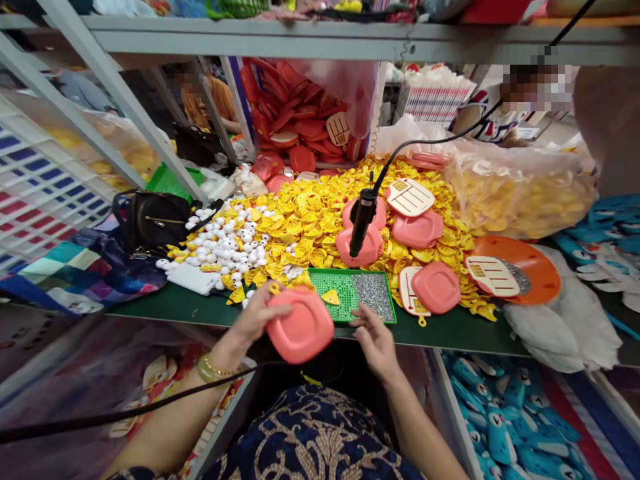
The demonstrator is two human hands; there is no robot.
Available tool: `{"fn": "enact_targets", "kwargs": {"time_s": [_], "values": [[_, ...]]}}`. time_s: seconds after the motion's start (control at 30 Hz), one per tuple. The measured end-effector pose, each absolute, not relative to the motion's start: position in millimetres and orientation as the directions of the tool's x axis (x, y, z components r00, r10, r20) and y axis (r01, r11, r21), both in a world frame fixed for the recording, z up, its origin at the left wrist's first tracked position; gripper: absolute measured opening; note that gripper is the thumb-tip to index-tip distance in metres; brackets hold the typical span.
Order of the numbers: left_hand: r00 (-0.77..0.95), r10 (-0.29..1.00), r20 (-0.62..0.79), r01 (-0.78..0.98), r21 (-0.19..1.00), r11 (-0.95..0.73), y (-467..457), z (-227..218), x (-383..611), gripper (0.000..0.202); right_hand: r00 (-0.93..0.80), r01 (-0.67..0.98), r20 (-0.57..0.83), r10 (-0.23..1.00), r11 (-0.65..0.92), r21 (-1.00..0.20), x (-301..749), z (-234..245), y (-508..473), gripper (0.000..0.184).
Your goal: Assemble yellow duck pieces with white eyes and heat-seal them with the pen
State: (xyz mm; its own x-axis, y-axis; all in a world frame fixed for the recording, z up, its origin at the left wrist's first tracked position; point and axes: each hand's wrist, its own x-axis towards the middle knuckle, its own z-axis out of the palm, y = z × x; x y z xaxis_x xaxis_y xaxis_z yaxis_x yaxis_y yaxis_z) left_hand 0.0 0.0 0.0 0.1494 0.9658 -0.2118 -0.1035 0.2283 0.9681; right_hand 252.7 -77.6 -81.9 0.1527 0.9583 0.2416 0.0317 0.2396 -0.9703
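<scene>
My left hand [255, 317] grips a pink rounded-square plastic shell [301, 328] just in front of the green table edge. My right hand [374, 340] hovers beside it with fingers spread, holding nothing, close to the green screw tray [345, 288], which holds a yellow plastic piece and a heap of small silver screws [374, 295]. A black electric screwdriver [363, 223] hangs on its cable above the tray. Behind lies a big pile of yellow plastic parts [300, 227] and white round parts [225, 243].
More pink shells [436, 287] and white backplates lie on the yellow pile. An orange plate [530, 267] sits at right, a black bag [150, 217] at left, a bag of red shells [295, 117] behind. Blue toy parts [495, 420] fill a bin below. Other people work beyond the shelf.
</scene>
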Motion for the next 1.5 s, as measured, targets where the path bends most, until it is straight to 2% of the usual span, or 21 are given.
{"fn": "enact_targets", "kwargs": {"time_s": [0.07, 0.13, 0.23, 0.33, 0.43, 0.5, 0.57, 0.63, 0.7, 0.73, 0.77, 0.83, 0.97, 1.03, 1.13, 1.2, 1.3, 1.37, 1.43, 1.5], "values": [[0.265, 0.934, -0.240, -0.096, 0.957, 0.274, -21.7, -8.5, 13.7, 0.048, -0.098, -0.193, 0.137, 0.986, 0.116, -0.974, 228.3, -70.4, -73.3, 0.053], [0.321, 0.916, -0.240, -0.087, 0.956, 0.281, -31.3, -11.7, 16.7, 0.046, -0.200, -0.281, 0.075, 0.977, 0.016, -0.960, 214.7, -65.8, -72.2, 0.048], [0.455, 0.828, -0.328, -0.111, 0.902, 0.418, -30.9, -6.7, 7.5, 0.048, -0.174, -0.352, 0.045, 0.984, -0.019, -0.936, 207.8, -69.3, -78.9, 0.043], [0.633, 0.663, -0.400, -0.144, 0.780, 0.609, -25.9, -0.9, 1.1, 0.071, -0.187, -0.396, 0.058, 0.981, -0.022, -0.918, 201.7, -75.8, -91.6, 0.046], [0.721, 0.569, -0.396, -0.102, 0.751, 0.652, -22.7, -2.8, 3.9, 0.071, -0.222, -0.374, 0.089, 0.971, 0.000, -0.927, 203.5, -76.6, -97.1, 0.049], [0.729, 0.553, -0.402, -0.079, 0.754, 0.652, -20.2, -7.0, 5.8, 0.064, -0.291, -0.245, 0.107, 0.951, 0.035, -0.969, 219.8, -70.7, -90.2, 0.049], [0.724, 0.555, -0.409, -0.100, 0.733, 0.672, -16.3, -10.8, 5.2, 0.059, -0.271, -0.057, 0.119, 0.955, 0.108, -0.993, 244.9, -57.9, -70.8, 0.043], [0.715, 0.564, -0.412, -0.136, 0.711, 0.690, -11.8, -12.4, 3.7, 0.057, -0.063, 0.120, 0.187, 0.980, 0.193, -0.974, 264.8, -39.3, -36.6, 0.036], [0.697, 0.579, -0.424, -0.142, 0.710, 0.690, -7.5, -11.6, 3.7, 0.053, -0.026, 0.374, 0.306, 0.952, 0.293, -0.880, 265.6, -18.5, 10.5, 0.030], [0.687, 0.587, -0.428, -0.138, 0.717, 0.684, -5.8, -10.4, 4.7, 0.051, -0.058, 0.537, 0.329, 0.942, 0.308, -0.785, 257.6, -8.8, 37.0, 0.027], [0.675, 0.601, -0.429, -0.135, 0.728, 0.672, -4.6, -8.9, 6.3, 0.051, -0.070, 0.684, 0.295, 0.953, 0.261, -0.681, 245.3, -0.5, 63.8, 0.025], [0.646, 0.633, -0.426, -0.130, 0.757, 0.641, -3.6, -5.0, 10.2, 0.053, -0.008, 0.750, 0.256, 0.967, 0.175, -0.637, 215.0, 10.5, 114.0, 0.024], [0.605, 0.676, -0.420, -0.126, 0.788, 0.603, -7.0, 2.3, 14.1, 0.055, 0.232, 0.797, 0.166, 0.959, -0.090, -0.597, 175.6, 4.8, 178.2, 0.037], [0.579, 0.700, -0.417, -0.138, 0.797, 0.589, -9.7, 3.9, 12.0, 0.057, 0.268, 0.816, 0.156, 0.951, -0.138, -0.561, 172.5, -6.1, 191.7, 0.038], [0.497, 0.760, -0.419, -0.174, 0.810, 0.560, -14.0, 3.4, 4.9, 0.066, 0.237, 0.862, 0.178, 0.955, -0.122, -0.492, 174.3, -15.2, 199.0, 0.044], [0.462, 0.780, -0.423, -0.179, 0.816, 0.549, -17.5, 2.5, -1.0, 0.069, 0.185, 0.845, 0.215, 0.959, -0.043, -0.533, 175.2, -12.9, 195.6, 0.051], [0.465, 0.784, -0.411, -0.154, 0.835, 0.529, -23.4, 2.3, -8.6, 0.062, 0.131, 0.739, 0.326, 0.936, 0.126, -0.661, 181.3, -9.0, 170.3, 0.063], [0.483, 0.785, -0.389, -0.143, 0.849, 0.509, -27.5, 3.3, -11.4, 0.058, 0.133, 0.663, 0.376, 0.917, 0.200, -0.722, 192.6, -16.8, 138.1, 0.064], [0.514, 0.772, -0.374, -0.138, 0.852, 0.505, -31.7, 4.8, -11.2, 0.056, 0.135, 0.513, 0.339, 0.931, 0.227, -0.828, 208.6, -35.2, 98.8, 0.054], [0.541, 0.754, -0.372, -0.143, 0.843, 0.519, -36.3, 5.7, -7.9, 0.056, 0.139, 0.334, 0.212, 0.967, 0.156, -0.930, 224.9, -58.7, 61.2, 0.046]]}}
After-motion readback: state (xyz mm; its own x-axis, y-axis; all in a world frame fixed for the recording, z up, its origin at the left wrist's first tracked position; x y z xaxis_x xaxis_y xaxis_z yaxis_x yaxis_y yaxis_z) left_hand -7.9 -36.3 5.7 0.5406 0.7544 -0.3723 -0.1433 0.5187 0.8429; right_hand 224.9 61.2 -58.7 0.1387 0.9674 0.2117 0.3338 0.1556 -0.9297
